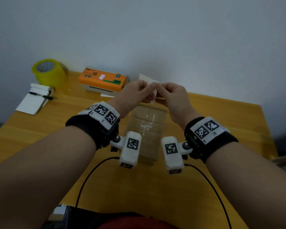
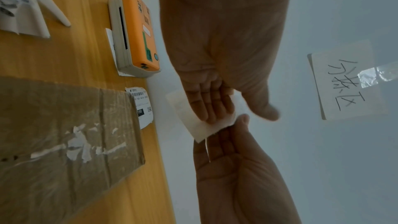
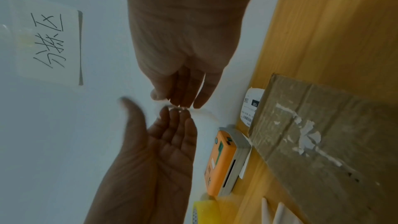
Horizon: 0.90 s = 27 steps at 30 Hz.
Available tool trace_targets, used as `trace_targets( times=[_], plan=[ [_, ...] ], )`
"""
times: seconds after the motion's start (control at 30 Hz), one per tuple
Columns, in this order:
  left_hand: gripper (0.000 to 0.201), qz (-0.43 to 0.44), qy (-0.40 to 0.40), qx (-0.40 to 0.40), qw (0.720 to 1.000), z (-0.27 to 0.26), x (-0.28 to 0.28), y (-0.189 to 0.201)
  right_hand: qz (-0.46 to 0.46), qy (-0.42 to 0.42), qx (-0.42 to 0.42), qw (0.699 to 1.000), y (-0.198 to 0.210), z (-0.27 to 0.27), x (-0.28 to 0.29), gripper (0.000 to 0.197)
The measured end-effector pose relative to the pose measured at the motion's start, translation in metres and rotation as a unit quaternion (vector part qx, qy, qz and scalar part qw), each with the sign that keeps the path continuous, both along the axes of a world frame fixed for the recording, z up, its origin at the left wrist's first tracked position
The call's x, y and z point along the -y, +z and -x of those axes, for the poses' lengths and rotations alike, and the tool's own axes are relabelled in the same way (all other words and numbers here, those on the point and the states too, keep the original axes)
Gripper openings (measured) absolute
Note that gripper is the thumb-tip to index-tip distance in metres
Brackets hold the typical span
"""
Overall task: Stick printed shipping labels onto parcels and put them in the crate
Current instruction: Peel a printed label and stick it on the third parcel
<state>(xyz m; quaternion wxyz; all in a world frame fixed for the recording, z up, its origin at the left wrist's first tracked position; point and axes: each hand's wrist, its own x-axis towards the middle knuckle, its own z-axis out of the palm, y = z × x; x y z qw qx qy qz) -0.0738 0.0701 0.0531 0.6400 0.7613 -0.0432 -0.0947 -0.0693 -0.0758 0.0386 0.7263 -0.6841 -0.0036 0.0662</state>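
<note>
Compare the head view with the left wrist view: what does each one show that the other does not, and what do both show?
Only the head view shows the notepad with a pen, the whole yellow tape roll and both wrist bands.

Only the left wrist view shows the handwritten sign taped to the wall, and a printed label lying on the table by the far end of the box.

Both show the left hand and right hand holding a white label above the box, and the orange printer.
</note>
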Motion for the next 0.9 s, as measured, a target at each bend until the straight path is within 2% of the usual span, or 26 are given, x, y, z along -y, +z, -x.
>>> trace_targets(
  times=[0.23,0.4,0.43,0.5,0.57,0.77,0.9],
  plan=[
    [0.023,-0.036,-0.032,0.004,0.999,0.001,-0.007,0.001,0.015,0.039,-0.017,0.999,0.001,-0.002,0.006,0.017],
    [0.018,-0.015,-0.032,-0.006,0.999,-0.002,-0.010,0.004,-0.013,0.044,-0.054,0.997,0.001,-0.007,0.016,0.017],
    [0.017,-0.005,-0.018,-0.006,1.000,-0.002,-0.009,0.002,-0.033,0.045,-0.064,0.996,0.000,-0.007,0.016,0.021],
    [0.017,0.010,0.006,-0.005,1.000,-0.003,-0.007,0.000,-0.064,0.060,-0.077,0.993,-0.002,-0.004,0.014,0.042],
    [0.017,0.014,0.015,0.001,1.000,-0.004,-0.006,-0.002,-0.051,0.084,-0.066,0.993,-0.004,0.001,0.011,0.054],
    [0.005,0.020,0.037,0.032,0.999,-0.002,-0.006,-0.009,0.027,0.047,-0.015,0.998,-0.013,0.004,0.009,0.031],
    [0.024,0.035,0.033,0.003,0.999,0.001,-0.001,-0.009,0.030,0.045,0.000,0.999,-0.013,0.005,0.006,0.025]
  ],
)
